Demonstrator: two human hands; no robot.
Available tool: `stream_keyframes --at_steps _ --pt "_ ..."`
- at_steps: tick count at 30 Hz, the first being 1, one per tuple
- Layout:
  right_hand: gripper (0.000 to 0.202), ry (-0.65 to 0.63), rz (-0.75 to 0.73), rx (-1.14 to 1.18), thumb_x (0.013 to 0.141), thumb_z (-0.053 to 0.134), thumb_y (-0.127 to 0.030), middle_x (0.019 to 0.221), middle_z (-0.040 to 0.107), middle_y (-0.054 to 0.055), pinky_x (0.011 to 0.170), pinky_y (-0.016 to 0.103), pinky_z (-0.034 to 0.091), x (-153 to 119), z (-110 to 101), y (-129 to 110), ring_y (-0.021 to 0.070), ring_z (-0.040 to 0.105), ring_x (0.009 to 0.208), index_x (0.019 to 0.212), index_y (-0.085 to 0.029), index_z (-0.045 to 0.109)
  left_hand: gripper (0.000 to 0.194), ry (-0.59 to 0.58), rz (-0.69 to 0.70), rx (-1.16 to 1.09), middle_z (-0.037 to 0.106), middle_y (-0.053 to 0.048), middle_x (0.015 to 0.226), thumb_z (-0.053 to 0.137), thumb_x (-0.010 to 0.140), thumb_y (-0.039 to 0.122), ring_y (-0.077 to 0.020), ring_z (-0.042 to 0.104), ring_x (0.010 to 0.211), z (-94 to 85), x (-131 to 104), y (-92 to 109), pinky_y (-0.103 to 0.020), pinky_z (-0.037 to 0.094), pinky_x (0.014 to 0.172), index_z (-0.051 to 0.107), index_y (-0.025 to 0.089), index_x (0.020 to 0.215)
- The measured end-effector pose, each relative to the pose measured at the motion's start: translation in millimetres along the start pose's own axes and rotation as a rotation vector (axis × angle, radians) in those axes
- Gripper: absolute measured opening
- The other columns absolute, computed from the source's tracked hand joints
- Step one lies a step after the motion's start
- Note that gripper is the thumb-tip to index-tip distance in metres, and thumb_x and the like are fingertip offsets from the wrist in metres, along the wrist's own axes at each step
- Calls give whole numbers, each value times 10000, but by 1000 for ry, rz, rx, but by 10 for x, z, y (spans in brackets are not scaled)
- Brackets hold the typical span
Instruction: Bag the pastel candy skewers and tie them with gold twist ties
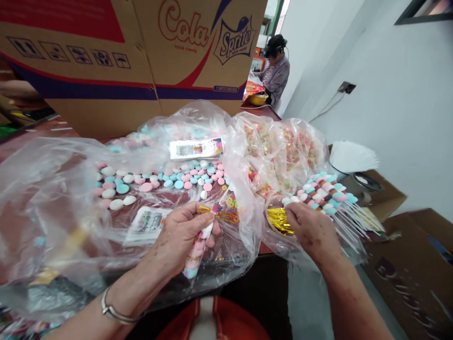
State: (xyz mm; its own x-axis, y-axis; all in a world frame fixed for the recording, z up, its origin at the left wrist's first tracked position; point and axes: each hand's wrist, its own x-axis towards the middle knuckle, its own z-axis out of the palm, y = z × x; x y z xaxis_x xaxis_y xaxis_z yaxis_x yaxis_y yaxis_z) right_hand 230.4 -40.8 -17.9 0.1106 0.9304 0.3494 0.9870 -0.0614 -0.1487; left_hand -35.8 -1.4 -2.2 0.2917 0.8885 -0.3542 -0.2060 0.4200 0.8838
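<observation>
My left hand [187,231] is closed around a candy packet [194,257], a clear printed wrapper with pink, white and blue candies inside. Gold twist ties [226,216] stick out on both sides of its gathered top. My right hand [313,231] is curled at the edge of a pile of gold twist ties [279,219] in a round container; its fingertips are partly hidden, and what they pinch cannot be made out. Just beyond it lie candy skewers [327,191] on white sticks. A stack of printed wrappers [146,225] rests left of my left hand.
Loose pastel candies [184,177] spread over plastic sheeting [46,189]. Another wrapper stack [196,148] lies behind them. Bags of ring-shaped candies [283,146] stand at back right. A large carton [148,56] blocks the rear. Another person [278,71] works in the distance.
</observation>
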Motion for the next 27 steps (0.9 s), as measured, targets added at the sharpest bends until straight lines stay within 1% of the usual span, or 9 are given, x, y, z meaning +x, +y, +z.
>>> stream_keyframes --at_steps 3,6,10,14,16,19,23,25,27 --pt "233 -15 -113 49 921 454 -202 953 688 98 797 333 454 -24 8 76 238 618 910 959 -183 683 195 -18 3 16 682 -5 622 732 738 280 -78 512 366 13 20 -18 -120 296 273 577 161 753" --pt "257 70 -160 384 972 424 -229 1013 697 89 922 327 447 -60 23 -211 213 616 1010 1025 -179 671 185 -52 -6 0 685 -11 622 722 744 269 -76 510 365 63 33 -48 -110 288 272 578 161 789" --pt "199 -63 -173 773 962 483 -226 1001 714 34 870 245 473 -100 45 -740 150 646 953 1033 -198 666 188 -88 -2 -2 684 -14 620 708 758 295 -77 499 356 93 24 -81 -116 291 268 582 165 805" --pt "158 -80 -170 798 911 520 -162 824 693 -3 755 222 468 -81 112 -970 128 640 792 845 -191 661 203 -60 3 80 680 -11 615 716 751 320 -68 471 328 76 -15 -87 -117 277 259 581 172 785" --pt "183 16 -169 715 906 503 -154 770 679 -3 723 227 459 -60 124 -889 128 626 740 798 -188 647 218 -21 2 90 677 -10 605 715 748 338 -62 437 309 57 -33 -62 -121 261 249 571 176 764" --pt "217 184 -139 456 916 470 -187 762 678 23 730 262 458 -36 72 -519 154 615 739 796 -188 649 220 62 27 34 669 0 584 725 723 321 -62 425 312 5 -41 8 -119 253 252 558 181 751" --pt "240 123 -141 42 926 468 -229 823 695 84 785 367 460 -16 -39 -39 229 608 794 813 -186 676 228 97 3 39 656 12 554 734 709 313 -35 354 276 -51 -30 66 -115 237 245 556 176 743" --pt "236 151 -188 58 942 458 -225 982 701 132 861 412 456 -24 -53 -75 260 611 908 973 -156 682 234 85 -2 58 661 4 569 734 705 325 -50 404 297 -36 -24 54 -116 254 251 559 175 746" --pt "253 171 -266 262 965 453 -232 1029 694 136 894 383 469 -53 -23 -319 246 611 981 1094 -130 646 243 64 10 68 668 -4 592 735 699 336 -72 466 334 9 -21 24 -116 271 261 557 178 747"
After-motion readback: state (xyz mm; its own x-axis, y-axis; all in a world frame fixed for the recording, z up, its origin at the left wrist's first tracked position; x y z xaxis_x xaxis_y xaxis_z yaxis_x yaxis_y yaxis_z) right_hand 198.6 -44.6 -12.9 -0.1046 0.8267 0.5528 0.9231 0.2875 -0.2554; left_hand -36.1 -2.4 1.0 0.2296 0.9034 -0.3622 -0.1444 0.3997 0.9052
